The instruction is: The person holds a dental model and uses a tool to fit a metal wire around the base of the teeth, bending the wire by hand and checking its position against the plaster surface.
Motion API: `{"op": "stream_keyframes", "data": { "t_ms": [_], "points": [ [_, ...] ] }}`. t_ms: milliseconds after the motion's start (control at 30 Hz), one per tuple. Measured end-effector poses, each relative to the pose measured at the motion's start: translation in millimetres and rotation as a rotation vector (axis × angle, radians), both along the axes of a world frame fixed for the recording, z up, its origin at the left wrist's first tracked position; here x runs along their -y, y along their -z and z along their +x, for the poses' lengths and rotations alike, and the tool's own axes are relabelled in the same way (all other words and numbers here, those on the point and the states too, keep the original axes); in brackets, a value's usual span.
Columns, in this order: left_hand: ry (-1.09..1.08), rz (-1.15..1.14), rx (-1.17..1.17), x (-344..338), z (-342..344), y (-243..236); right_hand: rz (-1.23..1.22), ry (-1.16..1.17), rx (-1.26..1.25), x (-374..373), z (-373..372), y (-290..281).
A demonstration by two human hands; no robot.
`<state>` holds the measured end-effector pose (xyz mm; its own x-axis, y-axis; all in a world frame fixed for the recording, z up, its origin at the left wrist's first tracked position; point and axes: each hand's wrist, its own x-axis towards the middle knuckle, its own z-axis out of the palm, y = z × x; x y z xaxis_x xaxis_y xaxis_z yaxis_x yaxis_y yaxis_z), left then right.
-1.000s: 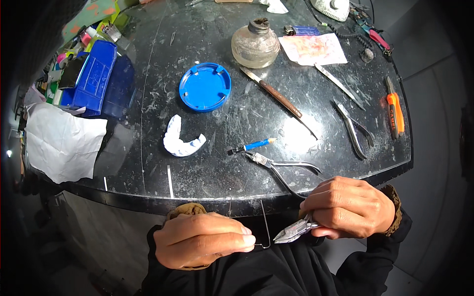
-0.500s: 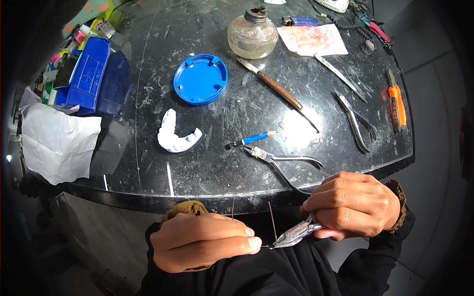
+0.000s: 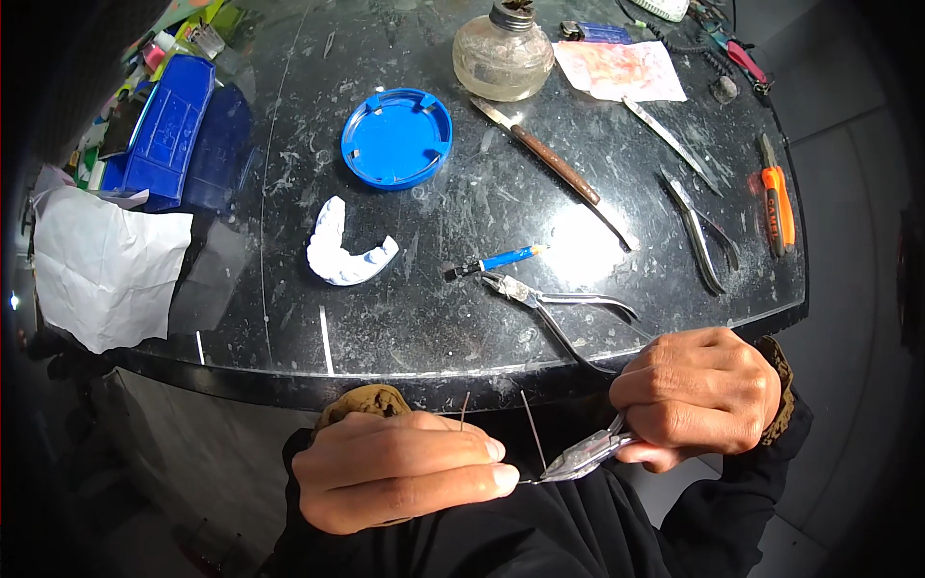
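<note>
My left hand (image 3: 400, 474) pinches a thin metal wire (image 3: 533, 432) between thumb and fingers, just off the bench's front edge. One end of the wire stands up behind these fingers; another length rises beside the plier tips. My right hand (image 3: 696, 397) is wrapped round the handles of silver pliers (image 3: 584, 456), whose jaws close on the wire close to my left fingertips. Beyond the hands, a second pair of pliers (image 3: 525, 294) lies on the bench with its handles spread. A white horseshoe-shaped dental cast (image 3: 332, 255) rests farther left.
On the dark, scratched bench (image 3: 414, 332) lie a blue round lid (image 3: 397, 140), a blue pencil stub (image 3: 511, 258), a brown-handled knife (image 3: 554, 164), more pliers (image 3: 696, 231) and an orange-handled tool (image 3: 777, 207). A glass jar (image 3: 503, 58) stands behind. White paper (image 3: 111, 265) and a blue box (image 3: 173, 135) are left.
The bench things sit slightly higher in the picture as the view shifts. The upright wire end by my left hand leans more to the right. Both grips stay the same.
</note>
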<state>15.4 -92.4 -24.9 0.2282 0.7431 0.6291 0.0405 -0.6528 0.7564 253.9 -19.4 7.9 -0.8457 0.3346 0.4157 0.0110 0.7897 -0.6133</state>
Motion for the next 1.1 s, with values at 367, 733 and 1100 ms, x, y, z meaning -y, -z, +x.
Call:
{"op": "stream_keyframes", "data": {
  "t_ms": [367,733,1100],
  "points": [
    [0.031,-0.059,-0.031,-6.7,-5.3,-0.5,0.053,0.087,0.2,-0.1,2.7,-8.0],
    [-0.004,0.036,0.03,-10.7,4.7,14.6,0.37,0.787,0.355,-2.0,14.0,19.3],
    [0.014,0.034,-0.123,-4.1,3.0,16.1,-0.576,0.149,0.102,-6.9,-20.4,-0.2]
  ]
}}
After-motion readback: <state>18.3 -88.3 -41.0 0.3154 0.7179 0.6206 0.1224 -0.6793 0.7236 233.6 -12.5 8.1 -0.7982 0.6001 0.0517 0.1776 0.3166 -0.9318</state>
